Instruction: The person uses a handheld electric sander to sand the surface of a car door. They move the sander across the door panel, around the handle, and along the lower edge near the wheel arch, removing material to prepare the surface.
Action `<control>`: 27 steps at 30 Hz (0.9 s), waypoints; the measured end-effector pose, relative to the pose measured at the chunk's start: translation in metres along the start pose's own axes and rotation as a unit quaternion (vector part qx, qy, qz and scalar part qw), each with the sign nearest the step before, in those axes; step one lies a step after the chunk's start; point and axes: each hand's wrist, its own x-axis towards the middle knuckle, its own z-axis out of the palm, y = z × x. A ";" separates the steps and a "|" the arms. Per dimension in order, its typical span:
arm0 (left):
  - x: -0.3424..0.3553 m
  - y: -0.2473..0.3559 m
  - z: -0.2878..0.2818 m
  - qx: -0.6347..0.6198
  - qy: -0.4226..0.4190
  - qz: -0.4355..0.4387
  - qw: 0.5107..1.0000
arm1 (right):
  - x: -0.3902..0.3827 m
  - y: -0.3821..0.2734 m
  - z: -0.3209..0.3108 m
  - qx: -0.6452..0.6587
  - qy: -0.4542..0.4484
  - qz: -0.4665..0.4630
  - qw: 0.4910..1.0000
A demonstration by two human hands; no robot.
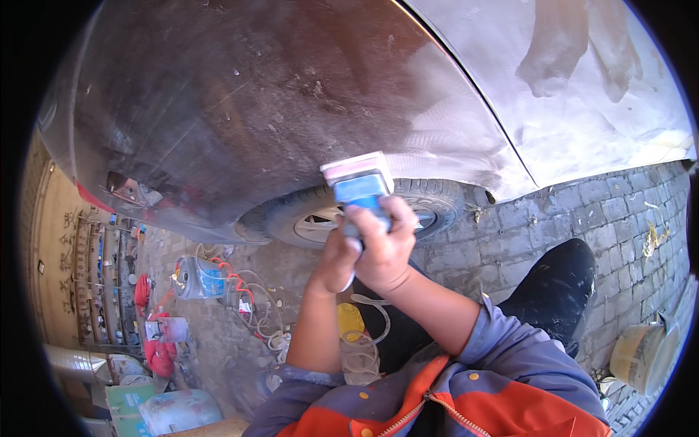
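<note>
A blue sander [360, 189] with a flat rectangular pad rests against the dusty, dull car panel [291, 95] just above the wheel arch. Both my hands are closed on its handle. My right hand [384, 247] wraps round the handle behind the blue body. Beside and below it, my left hand [336, 258] grips the rear end, with its fingers partly hidden. Under the sander lies the car's wheel [309, 222], its tyre grey with dust. Pale sanded patches show on the panel right of the pad.
A car door [582, 131] with pale and brown patches continues to the right. A clear hose [378, 328] runs between my legs. On the left stand a grey-blue canister [196, 278], an orange hose [237, 280] and a white tub [178, 414]. A yellowish bucket [641, 357] sits at right on the paving [539, 233].
</note>
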 end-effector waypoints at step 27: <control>0.032 -0.004 0.048 0.043 -0.045 -0.120 0.991 | -0.013 0.049 -0.027 -0.034 0.115 0.081 0.989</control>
